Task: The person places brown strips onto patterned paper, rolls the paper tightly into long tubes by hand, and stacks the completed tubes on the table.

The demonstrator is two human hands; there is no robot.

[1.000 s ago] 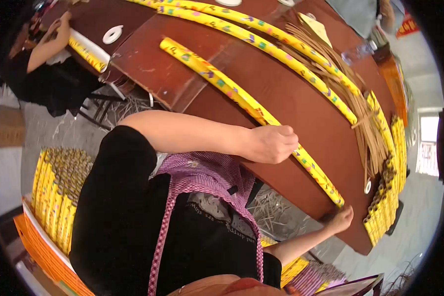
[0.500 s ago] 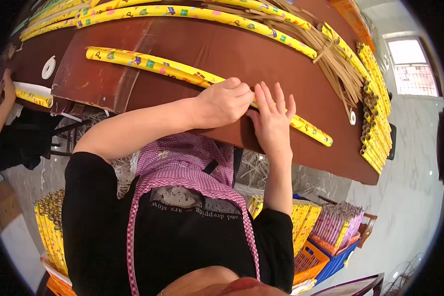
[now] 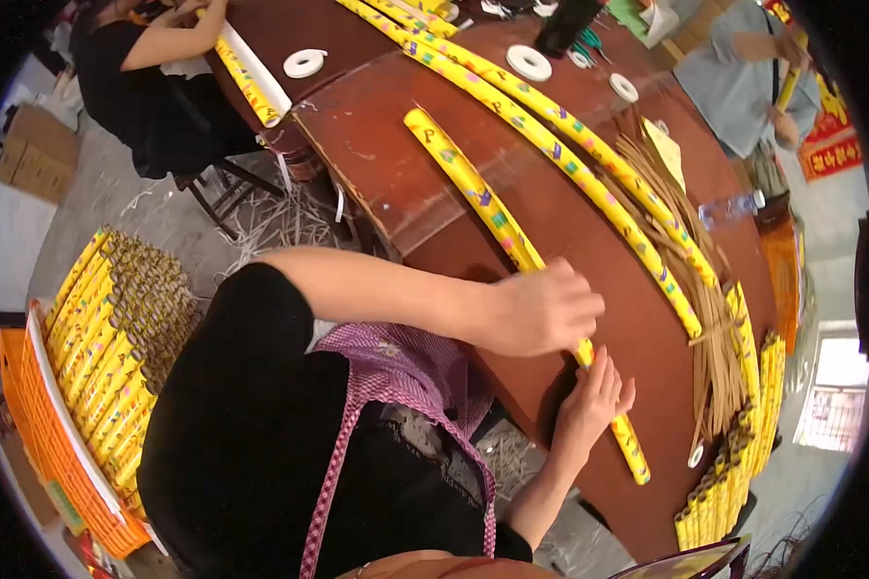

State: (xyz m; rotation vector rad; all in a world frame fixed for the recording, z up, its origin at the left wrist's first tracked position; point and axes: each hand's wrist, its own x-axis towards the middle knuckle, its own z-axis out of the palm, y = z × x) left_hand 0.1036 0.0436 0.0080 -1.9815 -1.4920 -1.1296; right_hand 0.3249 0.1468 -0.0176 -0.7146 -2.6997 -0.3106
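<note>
"Tube [image 3: 499,224], table [image 3: 628,299], two hands: which step is this?"

"Rolling or smoothing, I'd judge. The tube lies on the table with both hands at it."

"What does the next move call for?"

"Level pressure from both hands, I'd say, with the tube held straight. I can't make out a seam."

"And the grip?"

"The left hand [image 3: 547,307] is over the tube, fingers bent and blurred; whether they close round it, I can't tell. The right hand [image 3: 594,400] has its fingers stretched out, a little apart, laid on the tube rather than wrapped round it."

"So where does the tube run?"

"Take the strips [image 3: 719,386] as the mark. It lies on the wearer's side of them, well apart, and a long tube [image 3: 594,196] lies between. The longer stretch reaches past the left hand, away from the strips; a shorter end shows past the right hand, nearer them."
</note>
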